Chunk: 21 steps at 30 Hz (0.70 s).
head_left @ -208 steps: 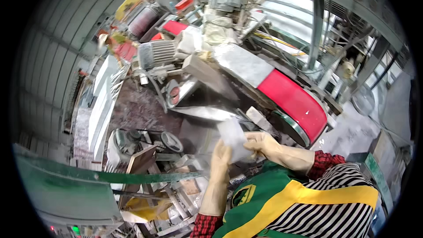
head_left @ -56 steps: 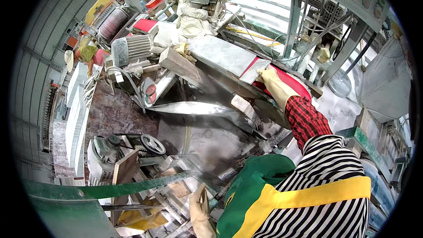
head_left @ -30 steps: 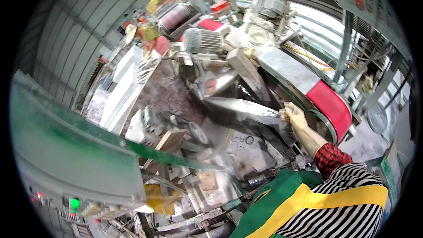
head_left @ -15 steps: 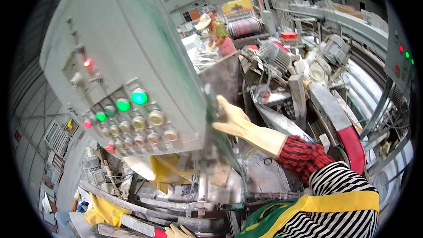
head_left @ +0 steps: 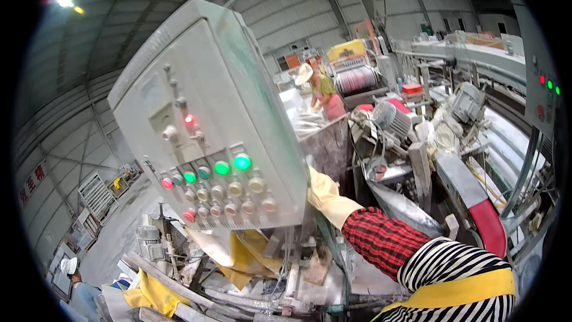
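Observation:
A pale grey control cabinet [head_left: 238, 113] stands tilted in the view, with rows of round buttons and several lit lamps on its front. My right hand [head_left: 329, 198], in a cream rubber glove, is at the cabinet's right edge and seems to touch its side. Its fingers are mostly hidden there, so their grip does not show. The arm wears a red-and-black checked cuff [head_left: 384, 240] and a black-and-white striped sleeve [head_left: 456, 265]. My left hand is out of the picture.
Below the cabinet are yellow cloths [head_left: 154, 293], pipes and dusty machine parts. Motors [head_left: 468, 104] and a red-ended rail [head_left: 490, 226] stand at the right. One person in a hat [head_left: 325, 95] bends over work beyond; another person [head_left: 83, 289] is at lower left.
The view has shifted, so the cabinet appears lower and further right. My right hand's spread fingers have gone in against the cabinet's edge. My left hand has left the bottom of the picture.

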Motion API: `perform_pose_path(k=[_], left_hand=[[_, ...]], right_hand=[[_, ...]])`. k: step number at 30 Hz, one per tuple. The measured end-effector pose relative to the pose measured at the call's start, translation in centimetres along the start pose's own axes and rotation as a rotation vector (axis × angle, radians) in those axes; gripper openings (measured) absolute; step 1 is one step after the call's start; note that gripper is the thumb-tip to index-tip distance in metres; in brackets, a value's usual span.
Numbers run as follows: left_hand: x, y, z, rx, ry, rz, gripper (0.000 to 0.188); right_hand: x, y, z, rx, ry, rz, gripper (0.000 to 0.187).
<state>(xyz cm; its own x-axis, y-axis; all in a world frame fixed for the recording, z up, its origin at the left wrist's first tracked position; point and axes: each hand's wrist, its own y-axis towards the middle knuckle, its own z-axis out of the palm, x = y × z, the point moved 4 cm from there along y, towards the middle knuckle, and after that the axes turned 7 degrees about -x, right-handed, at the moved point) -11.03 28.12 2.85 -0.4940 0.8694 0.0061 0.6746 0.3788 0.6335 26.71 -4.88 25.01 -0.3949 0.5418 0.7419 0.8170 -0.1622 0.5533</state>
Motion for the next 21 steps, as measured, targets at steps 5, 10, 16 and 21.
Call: perform_pose_path(k=[5,10,16,21], left_hand=[[1.4,-1.6,-1.5,-0.044,0.009,-0.071,0.028],[2.1,-0.9,-0.6,-0.217,-0.103,-0.178,0.017],[1.4,-2.0,1.2,-0.286,-0.065,-0.190,0.017],[1.7,-2.5,0.2,-0.294,-0.077,-0.202,0.017]], right_hand=[[1.8,-2.1,1.0,0.050,-0.065,0.012,0.044],[-3.4,0.4,4.8,0.054,0.554,-0.021,0.031],[-3.1,1.5,4.3,0.162,0.984,0.206,0.036],[-4.7,2.4,6.5,0.221,1.129,0.339,0.041]])
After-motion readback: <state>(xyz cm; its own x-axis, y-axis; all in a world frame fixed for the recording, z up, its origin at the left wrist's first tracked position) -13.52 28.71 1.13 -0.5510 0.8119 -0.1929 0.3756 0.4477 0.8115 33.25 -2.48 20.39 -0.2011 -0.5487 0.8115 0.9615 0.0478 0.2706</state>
